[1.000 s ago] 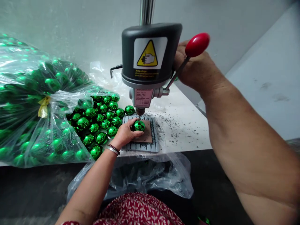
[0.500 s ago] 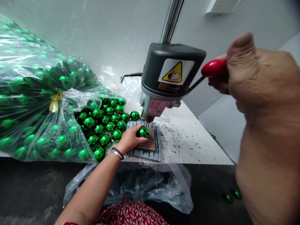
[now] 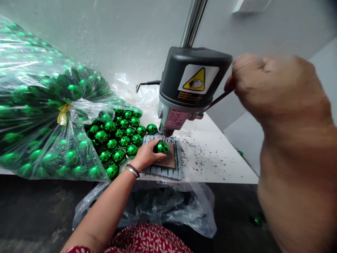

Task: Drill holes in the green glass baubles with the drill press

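My left hand (image 3: 149, 154) grips a shiny green ball (image 3: 162, 147) between thumb and fingers. The ball rests on a brown board (image 3: 168, 161) that lies on the drill press's grey slotted base (image 3: 152, 171). Right above the ball is the bit of the dark drill press (image 3: 171, 75); whether its tip is inside the ball I cannot tell. On the right, my right hand (image 3: 276, 88) is wrapped round the press's lever (image 3: 222, 95), its red knob mostly hidden by the fingers.
A clear plastic bag (image 3: 63, 144) full of green balls lies at left, several spilling from its mouth. Dark shavings (image 3: 200, 151) are scattered on the white table (image 3: 223, 168). Another plastic bag (image 3: 195, 211) hangs below the table edge. A green ball (image 3: 256, 220) lies on the floor.
My right hand has closed over the lever's red knob and turned so its back faces me. My left hand keeps the ball under the bit.
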### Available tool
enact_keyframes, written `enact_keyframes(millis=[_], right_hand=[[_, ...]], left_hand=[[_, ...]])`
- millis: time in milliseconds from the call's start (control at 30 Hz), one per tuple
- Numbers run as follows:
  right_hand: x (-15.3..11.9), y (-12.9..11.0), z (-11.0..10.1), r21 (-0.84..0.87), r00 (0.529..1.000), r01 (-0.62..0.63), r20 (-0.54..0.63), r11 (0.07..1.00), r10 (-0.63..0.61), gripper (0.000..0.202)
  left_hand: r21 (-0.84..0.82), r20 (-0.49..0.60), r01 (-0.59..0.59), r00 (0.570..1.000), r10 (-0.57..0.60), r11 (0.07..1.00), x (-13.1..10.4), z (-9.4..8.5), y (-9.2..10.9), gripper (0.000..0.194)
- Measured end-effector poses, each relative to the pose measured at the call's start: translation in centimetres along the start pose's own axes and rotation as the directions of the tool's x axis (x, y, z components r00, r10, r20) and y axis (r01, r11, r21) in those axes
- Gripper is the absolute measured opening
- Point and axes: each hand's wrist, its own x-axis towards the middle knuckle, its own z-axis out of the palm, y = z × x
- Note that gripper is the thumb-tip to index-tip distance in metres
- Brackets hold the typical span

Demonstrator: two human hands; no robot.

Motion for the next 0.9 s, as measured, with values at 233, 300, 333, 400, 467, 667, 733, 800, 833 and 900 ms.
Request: enact_keyframes(millis=[233, 300, 333, 400, 467, 667, 733, 800, 833, 900], right_hand=[[-5.2, -1.3, -1.3, -0.052, 0.996, -0.02, -0.087, 0.998, 0.016, 0.04], [-6.4, -1.1, -1.0, -0.001, 0.99, -0.017, -0.138, 1.0, 0.017, 0.039], [-6.9, -1.0, -0.8, 0.033, 0.989, -0.019, -0.145, 0.999, 0.023, 0.039], [-7.7, -0.9, -0.4, 0.101, 0.991, -0.02, -0.133, 0.995, 0.033, 0.039], [-8.3, -1.0, -0.1, 0.127, 0.99, -0.015, -0.14, 0.992, 0.033, 0.04], [-9.2, -1.1, 0.7, 0.17, 0.975, 0.034, -0.222, 0.985, 0.004, 0.038], [-9.5, -1.1, 1.0, 0.188, 0.964, 0.07, -0.264, 0.98, -0.018, 0.036], [-9.8, -1.1, 1.3, 0.178, 0.95, 0.104, -0.309, 0.978, -0.045, 0.036], [-9.9, -1.1, 1.4, 0.167, 0.941, 0.118, -0.333, 0.979, -0.056, 0.036], [-10.1, -1.0, 1.9, 0.14, 0.919, 0.144, -0.386, 0.98, -0.08, 0.035]], left_hand=[[-0.007, -0.02, -0.006, 1.0, 0.006, 1.0, 0.1, 0.2, -0.5, 0.071], [-0.01, -0.021, -0.002, 1.0, 0.002, 1.0, 0.1, 0.2, -0.5, 0.072], [-0.012, -0.019, -0.001, 1.0, 0.0, 1.0, 0.1, 0.2, -0.5, 0.072], [-0.014, -0.013, -0.003, 1.0, 0.003, 1.0, 0.1, 0.2, -0.4, 0.071], [-0.013, -0.011, -0.012, 1.0, 0.012, 1.0, 0.1, 0.2, -0.4, 0.071], [0.007, -0.023, -0.038, 0.999, 0.038, 0.999, 0.1, 0.3, -0.6, 0.071], [0.016, -0.027, -0.036, 0.999, 0.036, 0.999, 0.1, 0.3, -0.6, 0.071], [0.023, -0.033, -0.03, 0.999, 0.03, 0.999, 0.0, 0.3, -0.5, 0.07], [0.024, -0.035, -0.029, 0.999, 0.03, 0.999, 0.0, 0.3, -0.4, 0.07], [0.024, -0.037, -0.031, 0.999, 0.032, 0.999, -0.1, 0.2, -0.3, 0.07]])
